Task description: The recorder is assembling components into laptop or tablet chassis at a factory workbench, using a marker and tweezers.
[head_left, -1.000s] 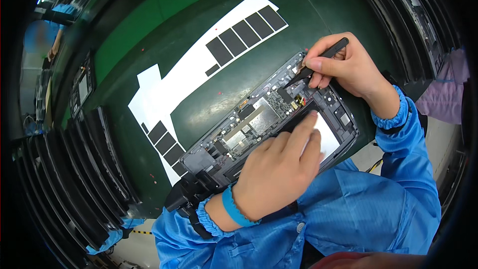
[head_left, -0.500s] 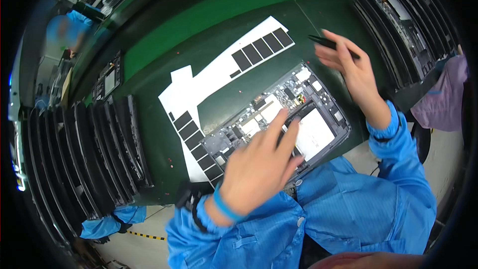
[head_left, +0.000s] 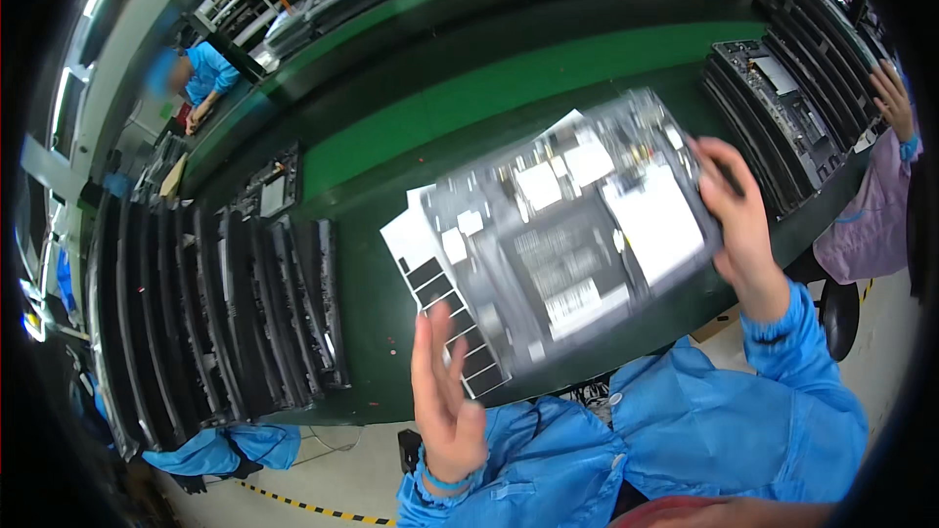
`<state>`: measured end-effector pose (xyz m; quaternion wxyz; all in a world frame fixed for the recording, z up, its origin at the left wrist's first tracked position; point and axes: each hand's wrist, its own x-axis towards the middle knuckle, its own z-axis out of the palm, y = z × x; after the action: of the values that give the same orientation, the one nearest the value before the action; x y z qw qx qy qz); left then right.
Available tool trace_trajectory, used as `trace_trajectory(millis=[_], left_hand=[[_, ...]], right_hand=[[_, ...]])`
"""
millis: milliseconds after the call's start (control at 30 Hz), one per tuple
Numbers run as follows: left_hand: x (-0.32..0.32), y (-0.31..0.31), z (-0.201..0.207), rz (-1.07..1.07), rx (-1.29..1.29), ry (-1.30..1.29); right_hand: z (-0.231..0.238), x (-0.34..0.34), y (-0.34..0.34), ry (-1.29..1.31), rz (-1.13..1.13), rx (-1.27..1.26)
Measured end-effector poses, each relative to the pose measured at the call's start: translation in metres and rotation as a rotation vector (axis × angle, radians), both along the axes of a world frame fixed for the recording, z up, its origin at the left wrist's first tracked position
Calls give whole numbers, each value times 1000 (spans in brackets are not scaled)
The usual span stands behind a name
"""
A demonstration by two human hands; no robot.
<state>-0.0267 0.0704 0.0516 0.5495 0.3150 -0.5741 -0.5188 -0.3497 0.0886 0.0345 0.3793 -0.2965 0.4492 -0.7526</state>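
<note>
overlapping a white sheet [head_left: 402,238], an opened device chassis [head_left: 577,244] is grasped at its right edge by the right hand [head_left: 740,220] above the green table [head_left: 370,264]; the left hand [head_left: 450,420] is held unclenched.

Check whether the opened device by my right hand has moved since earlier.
Yes: the opened device has moved away from you, now covering more of the white sheet.

The green table [head_left: 366,284] bears white sheets [head_left: 399,236] and dark casings [head_left: 238,318].
</note>
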Motion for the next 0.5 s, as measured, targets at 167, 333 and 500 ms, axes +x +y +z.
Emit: trace_trajectory(millis=[167,333,500], left_hand=[[7,-21,-24,155,-296,-804],[11,-25,-87,172,-381,-1207],[27,-28,-90,189,-314,-1224]], right_hand=[[0,-10,-172,105,-118,-150],[-98,-49,-322,755,-271,269],[-4,25,-220,1090,-169,42]])
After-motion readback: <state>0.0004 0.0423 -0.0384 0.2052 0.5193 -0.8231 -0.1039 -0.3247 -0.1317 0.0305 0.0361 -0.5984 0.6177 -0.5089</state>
